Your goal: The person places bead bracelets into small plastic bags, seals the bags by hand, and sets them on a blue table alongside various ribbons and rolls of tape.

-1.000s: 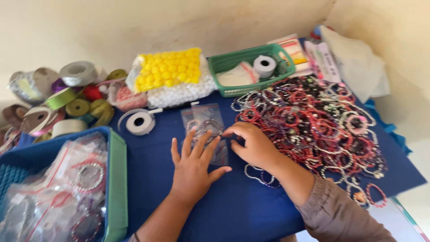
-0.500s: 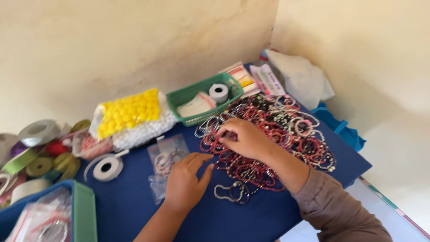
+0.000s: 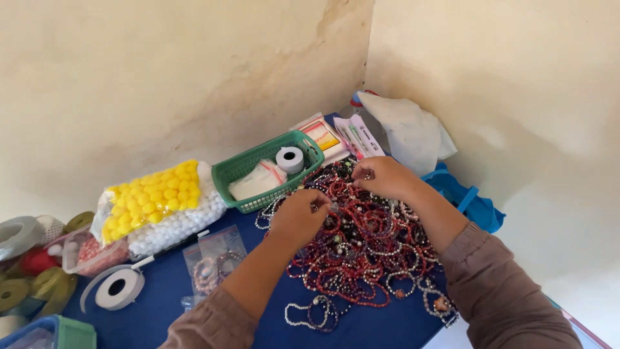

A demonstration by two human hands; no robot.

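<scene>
Glossy red and dark bead bracelets (image 3: 368, 252) glinting on matt blue cloth table cover (image 3: 161, 291); left of heap, green ribbed plastic basket (image 3: 258, 169) looking smooth; behind, cream plaster wall (image 3: 161, 77) showing rough.

Blue table (image 3: 387, 326) carries bracelets (image 3: 368, 245), basket (image 3: 248, 171), tape (image 3: 119, 289).

The left hand (image 3: 298, 216) has left the clear packets (image 3: 214, 258) (flat on the cloth) for the bracelet pile (image 3: 368, 252).

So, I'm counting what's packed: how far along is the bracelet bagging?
Looks early. Done: one clear bag with bracelets inside lies on the blue cloth. In hand: left hand and right hand are both picking in the bead bracelet pile. Left: nearly the whole pile remains loose.
</scene>
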